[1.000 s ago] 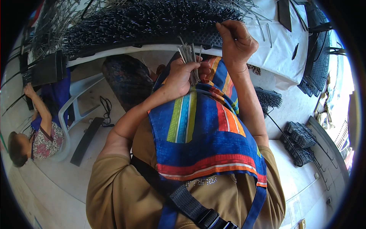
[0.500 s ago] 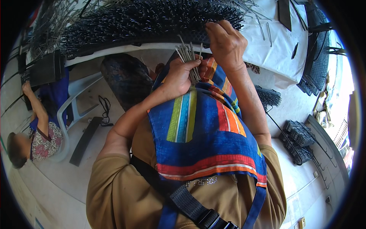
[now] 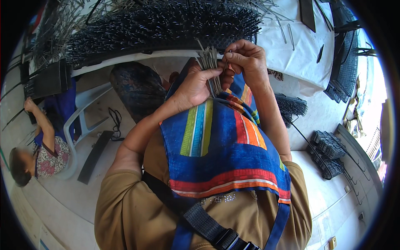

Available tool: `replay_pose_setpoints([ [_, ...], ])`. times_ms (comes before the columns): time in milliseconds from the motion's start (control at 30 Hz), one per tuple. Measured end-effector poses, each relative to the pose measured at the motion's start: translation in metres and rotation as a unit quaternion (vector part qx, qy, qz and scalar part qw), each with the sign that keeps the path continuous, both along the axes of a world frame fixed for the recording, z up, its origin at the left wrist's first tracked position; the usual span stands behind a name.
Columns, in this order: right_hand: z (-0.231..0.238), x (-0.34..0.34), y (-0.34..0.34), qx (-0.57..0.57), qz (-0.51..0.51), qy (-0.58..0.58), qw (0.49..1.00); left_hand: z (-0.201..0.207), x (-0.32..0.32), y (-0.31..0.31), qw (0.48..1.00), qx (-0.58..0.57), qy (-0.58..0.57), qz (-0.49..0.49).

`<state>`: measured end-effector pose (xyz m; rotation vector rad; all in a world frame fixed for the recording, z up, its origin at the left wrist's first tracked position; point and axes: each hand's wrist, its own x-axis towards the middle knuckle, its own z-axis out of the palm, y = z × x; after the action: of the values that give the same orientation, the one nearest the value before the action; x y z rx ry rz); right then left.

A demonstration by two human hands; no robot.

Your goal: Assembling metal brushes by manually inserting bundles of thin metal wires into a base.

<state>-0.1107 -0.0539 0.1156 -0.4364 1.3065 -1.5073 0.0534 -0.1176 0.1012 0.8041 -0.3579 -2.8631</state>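
Note:
My left hand is closed around a bundle of thin grey metal rods, their upper ends fanned out above my thumb and some showing small looped tips. Just to its right, my right hand pinches one thin rod between thumb and fingertips; most of that rod is hidden. Beyond both hands, a dense mass of upright dark rods stands in a black mesh panel along the table's near edge. The bundle is held above my striped blue apron.
Loose rods lie heaped at the far left. A white-covered table carries a dark strip at right. Black wire racks rest on the floor. At left, a person sits in a white plastic chair.
My right hand has come down and toward me from the mesh panel to beside the bundle, where it now pinches a rod. The left hand stays around the bundle.

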Motion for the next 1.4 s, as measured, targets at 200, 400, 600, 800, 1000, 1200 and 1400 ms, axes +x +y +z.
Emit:
replay_pose_setpoints([
  [200, 0.019, -0.003, -0.009, -0.09, -0.234, 0.206, 0.946, -0.015, 0.007, 0.003, 0.987, -0.051, -0.149, 0.017],
  [400, 0.007, -0.003, -0.023, -0.098, -0.239, 0.344, 0.903, -0.004, 0.004, 0.002, 0.989, -0.066, -0.13, 0.031],
  [600, 0.008, -0.005, -0.024, -0.079, -0.219, 0.429, 0.873, -0.011, 0.007, 0.007, 0.985, -0.097, -0.141, 0.023],
  [800, 0.008, 0.0, -0.01, -0.124, -0.167, 0.55, 0.809, -0.002, 0.008, 0.007, 0.98, -0.113, -0.162, 0.016],
  [1000, 0.006, 0.006, -0.016, -0.077, -0.149, 0.571, 0.804, 0.002, 0.005, 0.007, 0.983, -0.091, -0.157, 0.015],
  [1200, 0.007, -0.005, -0.035, -0.027, -0.116, 0.644, 0.755, -0.005, 0.006, 0.007, 0.988, -0.078, -0.135, 0.019],
  [1400, 0.007, -0.007, -0.037, -0.002, -0.072, 0.694, 0.716, -0.008, 0.006, 0.006, 0.991, -0.063, -0.117, 0.023],
])
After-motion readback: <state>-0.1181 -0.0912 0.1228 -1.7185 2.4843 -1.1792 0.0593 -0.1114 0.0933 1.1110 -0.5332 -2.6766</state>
